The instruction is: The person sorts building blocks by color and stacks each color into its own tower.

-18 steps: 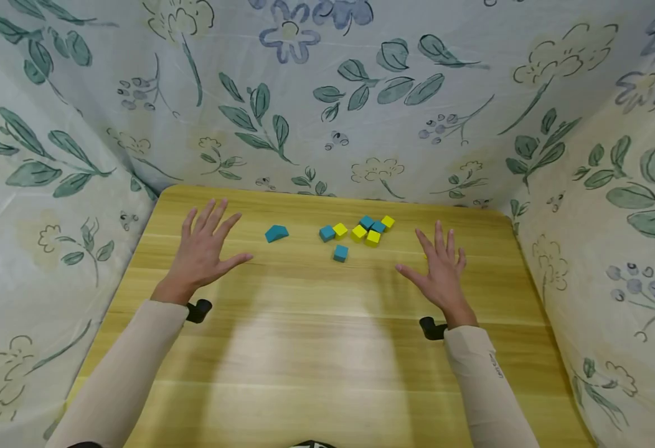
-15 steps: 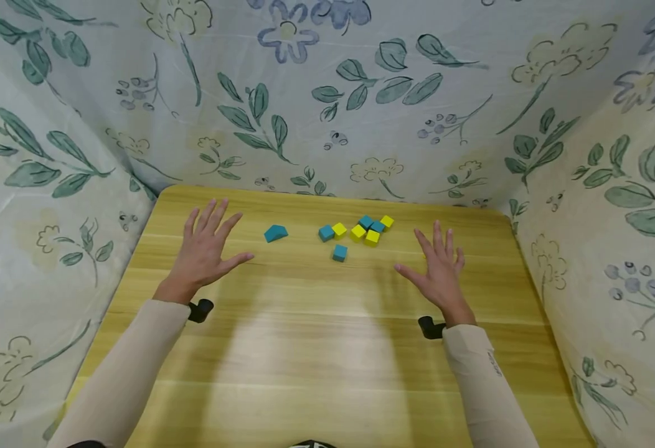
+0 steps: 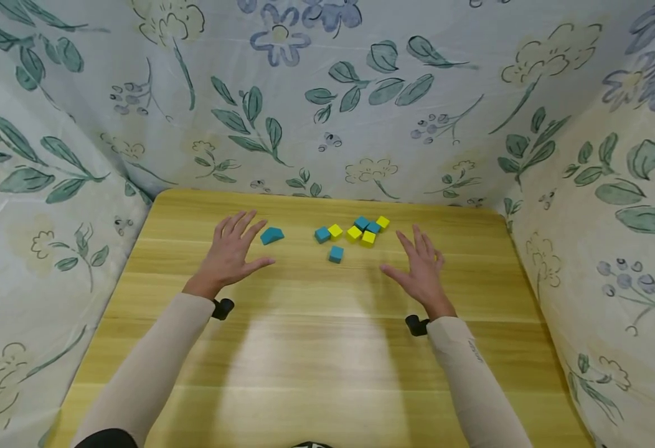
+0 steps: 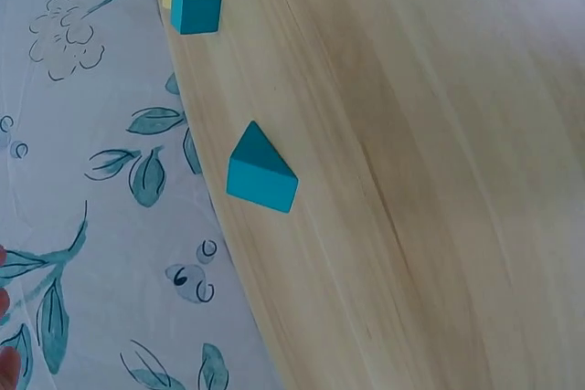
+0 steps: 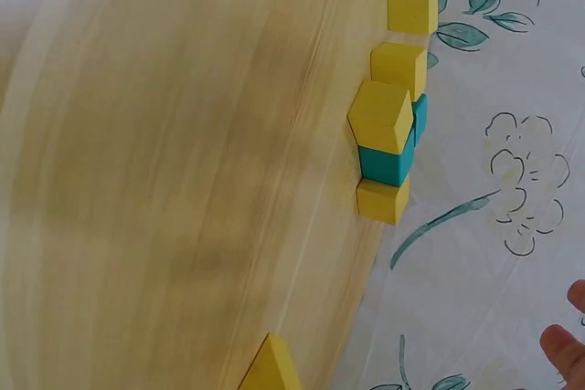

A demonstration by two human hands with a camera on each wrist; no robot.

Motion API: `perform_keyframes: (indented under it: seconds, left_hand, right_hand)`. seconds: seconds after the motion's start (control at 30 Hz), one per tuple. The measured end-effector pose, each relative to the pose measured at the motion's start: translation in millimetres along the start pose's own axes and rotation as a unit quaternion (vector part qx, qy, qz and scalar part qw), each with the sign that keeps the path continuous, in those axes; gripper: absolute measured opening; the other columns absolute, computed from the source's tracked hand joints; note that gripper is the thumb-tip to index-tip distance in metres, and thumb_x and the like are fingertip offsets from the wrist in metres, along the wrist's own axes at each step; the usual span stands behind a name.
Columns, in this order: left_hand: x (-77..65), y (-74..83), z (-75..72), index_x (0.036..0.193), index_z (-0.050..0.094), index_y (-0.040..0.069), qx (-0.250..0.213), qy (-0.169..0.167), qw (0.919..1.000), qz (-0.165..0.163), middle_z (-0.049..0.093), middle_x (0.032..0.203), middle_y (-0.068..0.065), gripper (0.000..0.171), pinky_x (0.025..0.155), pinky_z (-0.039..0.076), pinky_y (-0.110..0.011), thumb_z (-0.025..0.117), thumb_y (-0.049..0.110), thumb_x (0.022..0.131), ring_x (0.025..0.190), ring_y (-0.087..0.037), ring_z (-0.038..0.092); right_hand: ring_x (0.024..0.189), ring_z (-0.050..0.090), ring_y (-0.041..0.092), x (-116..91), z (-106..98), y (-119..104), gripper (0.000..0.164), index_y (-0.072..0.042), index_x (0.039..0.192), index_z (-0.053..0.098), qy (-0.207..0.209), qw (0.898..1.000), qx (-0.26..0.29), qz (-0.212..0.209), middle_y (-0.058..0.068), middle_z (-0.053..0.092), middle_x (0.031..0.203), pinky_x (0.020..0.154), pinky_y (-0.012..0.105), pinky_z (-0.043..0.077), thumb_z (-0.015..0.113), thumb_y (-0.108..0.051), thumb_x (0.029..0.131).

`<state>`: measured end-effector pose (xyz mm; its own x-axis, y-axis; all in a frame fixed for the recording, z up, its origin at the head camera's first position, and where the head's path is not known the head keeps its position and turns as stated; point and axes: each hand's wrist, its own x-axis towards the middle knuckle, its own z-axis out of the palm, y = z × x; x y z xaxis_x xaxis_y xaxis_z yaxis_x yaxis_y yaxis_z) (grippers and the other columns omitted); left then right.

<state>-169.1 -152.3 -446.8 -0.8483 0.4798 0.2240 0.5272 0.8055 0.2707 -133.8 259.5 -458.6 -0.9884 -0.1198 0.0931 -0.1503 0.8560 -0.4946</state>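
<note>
My left hand (image 3: 232, 252) hovers with fingers spread and holds nothing, its fingertips close to a blue triangular block (image 3: 272, 235). The left wrist view shows that block's sloped faces. To the right, my right hand (image 3: 419, 270) is also spread and empty, near a cluster of small yellow cubes (image 3: 353, 233) and blue cubes (image 3: 362, 223). Left of the cluster, a blue cube (image 3: 322, 234) and a yellow cube (image 3: 335, 232) sit together, with another blue cube (image 3: 335, 254) in front. A yellow triangular block (image 5: 271, 367) appears low in the right wrist view; in the head view it is hidden.
The blocks lie along the back of a wooden table (image 3: 316, 386). Floral cloth (image 3: 327, 124) rises behind the table's back edge and along both sides. A small black wrist camera (image 3: 223, 309) sits on the left wrist, another black camera (image 3: 416, 325) on the right.
Both hands have come inward, the left moving right toward the blue triangular block and the right shifting slightly left. The blocks stay where they were on the table; the head view has shifted a little.
</note>
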Motion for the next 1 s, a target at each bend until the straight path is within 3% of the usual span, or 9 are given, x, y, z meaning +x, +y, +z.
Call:
perform_keyframes:
  seconds: [0.13,0.37,0.5,0.63,0.8,1.0]
  left_hand:
    - [9.8,6.0,14.2,0.147,0.038,0.010,-0.045,-0.014,0.9989,-0.005,0.031,0.151,-0.015,0.078,0.108,0.017,-0.059,0.068,0.048,0.086,0.137,-0.038,0.025]
    - [25.9,17.4,48.9,0.144,0.040,0.009,-0.116,-0.019,0.9929,-0.022,0.042,0.144,-0.014,0.074,0.106,0.024,-0.058,0.067,0.048,0.087,0.132,-0.035,0.035]
    - [34.7,27.2,67.6,0.143,0.042,0.008,-0.163,-0.034,0.9851,-0.041,0.044,0.143,-0.014,0.073,0.109,0.026,-0.055,0.069,0.046,0.087,0.132,-0.034,0.037]
    - [44.2,36.5,82.5,0.143,0.044,0.009,-0.220,-0.067,0.9707,-0.070,0.043,0.145,-0.013,0.071,0.108,0.031,-0.052,0.069,0.045,0.087,0.132,-0.034,0.039]
    - [54.4,44.5,97.8,0.140,0.047,0.009,-0.278,-0.090,0.9515,-0.096,0.046,0.141,-0.011,0.065,0.097,0.044,-0.049,0.070,0.040,0.088,0.118,-0.031,0.052]
    - [63.7,54.7,116.5,0.136,0.053,0.009,-0.338,-0.108,0.9238,-0.144,0.053,0.135,-0.008,0.058,0.088,0.050,-0.043,0.073,0.032,0.087,0.108,-0.027,0.057]
  right_hand:
    - [0.142,0.012,0.042,5,11,2,0.084,-0.013,0.150,0.033,0.010,1.000,0.009,-0.002,0.011,0.012,0.160,0.100,0.073,0.007,0.070,-0.048,0.084]
    - [0.135,0.024,0.041,14,41,3,0.079,-0.010,0.148,0.038,0.013,0.998,0.053,0.007,0.010,0.026,0.156,0.099,0.064,0.014,0.073,-0.041,0.084]
    - [0.132,0.029,0.039,18,57,1,0.074,-0.008,0.145,0.042,0.001,0.996,0.090,0.011,0.012,0.034,0.151,0.101,0.060,0.015,0.074,-0.037,0.085]
    - [0.131,0.033,0.038,23,67,0,0.069,-0.007,0.142,0.045,-0.008,0.992,0.123,0.019,0.015,0.039,0.147,0.103,0.059,0.015,0.074,-0.032,0.085]
    - [0.121,0.044,0.036,33,80,-1,0.061,-0.004,0.138,0.049,-0.027,0.986,0.160,0.024,0.015,0.048,0.139,0.104,0.057,0.019,0.074,-0.023,0.086]
    - [0.116,0.049,0.035,42,94,-6,0.054,-0.002,0.135,0.053,-0.051,0.974,0.219,0.033,0.016,0.053,0.133,0.102,0.051,0.035,0.073,-0.015,0.087]
